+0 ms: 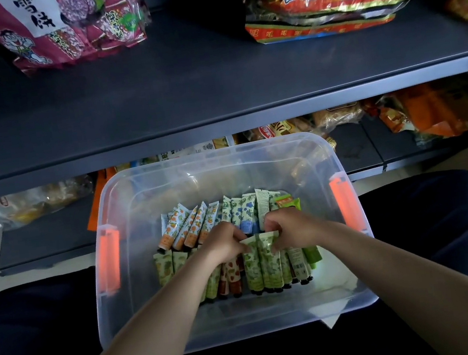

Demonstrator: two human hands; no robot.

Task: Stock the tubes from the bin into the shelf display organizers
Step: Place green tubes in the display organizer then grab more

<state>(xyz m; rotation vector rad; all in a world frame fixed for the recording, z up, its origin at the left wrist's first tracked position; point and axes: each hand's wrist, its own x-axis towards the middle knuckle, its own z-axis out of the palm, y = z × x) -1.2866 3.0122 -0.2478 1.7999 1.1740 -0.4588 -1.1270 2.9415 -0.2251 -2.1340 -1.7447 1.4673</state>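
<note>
Hands, left and right, pinch green tubes mid-bin.

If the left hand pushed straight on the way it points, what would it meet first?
Probably the blue-flowered tubes in the far row, just beyond the left hand, which pinches green-patterned tubes; depth is uncertain.

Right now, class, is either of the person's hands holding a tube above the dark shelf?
No: both the left hand and right hand are down inside the clear bin, pinching green-patterned tubes.
</note>
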